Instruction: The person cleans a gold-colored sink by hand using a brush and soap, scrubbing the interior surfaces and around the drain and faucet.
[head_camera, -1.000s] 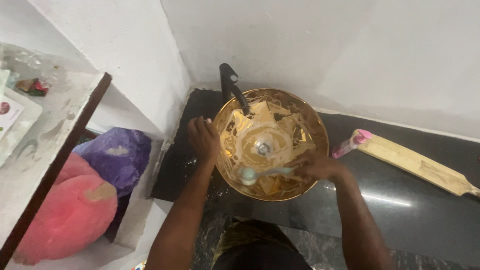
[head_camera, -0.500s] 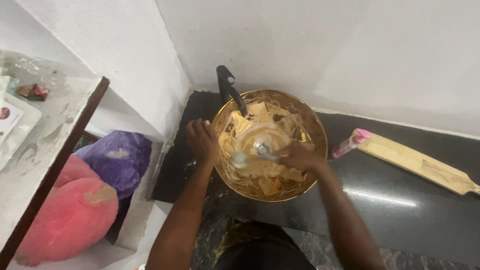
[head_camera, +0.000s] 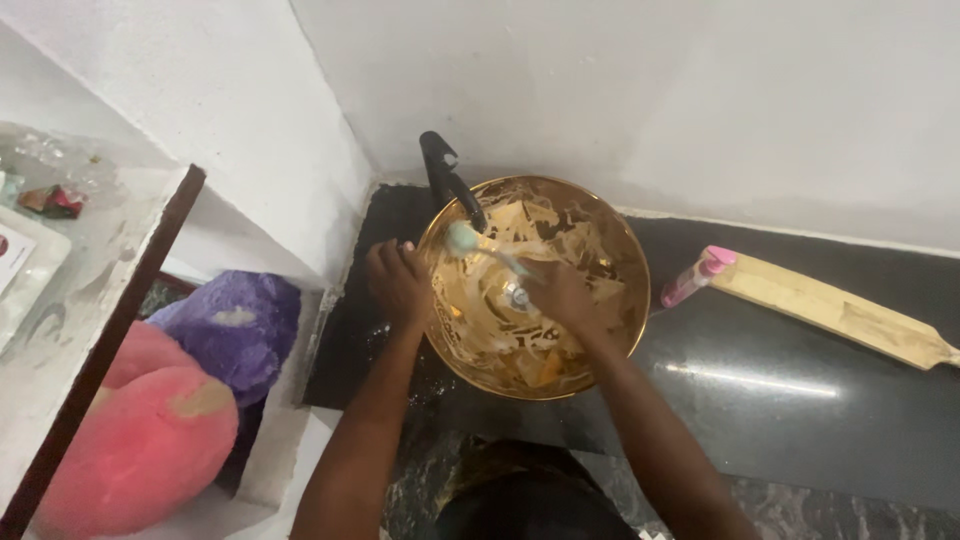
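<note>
black tap (head_camera: 445, 185) overhanging basin (head_camera: 620, 250) rim

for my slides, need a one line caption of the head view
Right hand scrubs a soapy gold basin with a brush; left hand grips its rim.

Head view, steeply downward, near, over gold basin (head_camera: 600, 215)

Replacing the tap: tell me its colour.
The tap is black, seen in the head view behind the gold basin.
</note>
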